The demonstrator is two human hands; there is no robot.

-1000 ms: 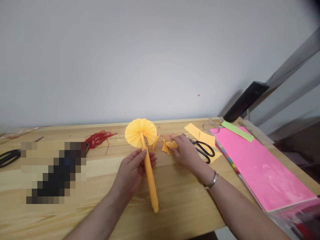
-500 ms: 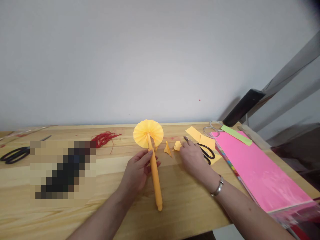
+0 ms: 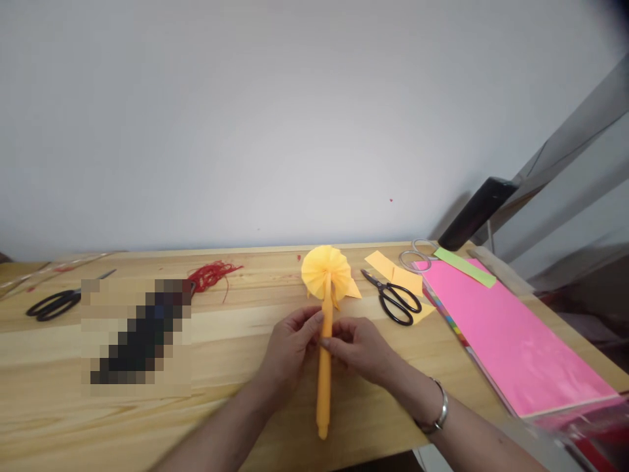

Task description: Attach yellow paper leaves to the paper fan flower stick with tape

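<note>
Fingers of the left hand (image 3: pixel 289 344) pinch the orange paper stick (image 3: pixel 324 387) below its pleated yellow disc (image 3: pixel 317 265), with the thumb at the near side; the fingertips behind are hidden. If this grip becomes too tight, the stick, which looks rolled from paper, may be flattened. The disc stands beyond these fingers, and the stick seems thin where they meet, so a twist between the two hands could bend or loosen this place. Fingers of the right hand (image 3: pixel 363 347) are curled just beside, pinching the same stick slightly lower; how firmly, I cannot tell. Uneven pulling there could make the roll turn or open. Beyond these fingers, partly behind the disc, is a yellow scrap (image 3: pixel 354 288), which a careless sweep might push away. Farther right of the fingers, black-handled scissors (image 3: pixel 393 305) rest with the tip toward the disc; a quick sideways movement could catch the pleats on it.
</note>
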